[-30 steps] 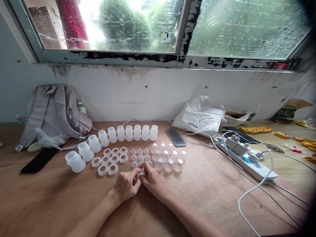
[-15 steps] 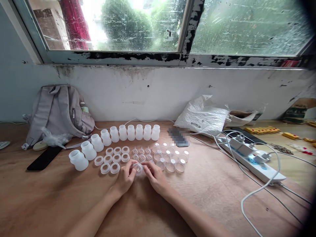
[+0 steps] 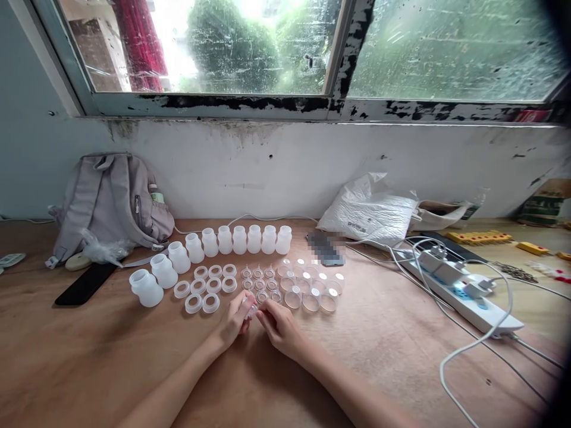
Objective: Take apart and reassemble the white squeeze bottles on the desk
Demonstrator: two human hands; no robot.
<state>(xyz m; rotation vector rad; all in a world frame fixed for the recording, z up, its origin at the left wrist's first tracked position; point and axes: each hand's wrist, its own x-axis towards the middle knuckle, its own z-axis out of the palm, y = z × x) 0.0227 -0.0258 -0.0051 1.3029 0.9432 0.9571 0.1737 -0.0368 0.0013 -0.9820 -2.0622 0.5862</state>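
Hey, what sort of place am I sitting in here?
Probably a makeshift indoor workspace: your left hand holds a small clear piece at a wooden table set with a row of white containers and a cluster of translucent rings.

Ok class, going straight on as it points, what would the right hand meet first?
Likely the clear piece in the left hand, ahead of the right hand; whether they touch is unclear.

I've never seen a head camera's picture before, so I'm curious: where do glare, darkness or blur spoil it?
Head view: bright daylight washes out part of the window; head view: black darkens the right-hand corners; head view: blocky pixels cover part of a flat grey object; head view: the clear piece at the hands lacks crisp detail.
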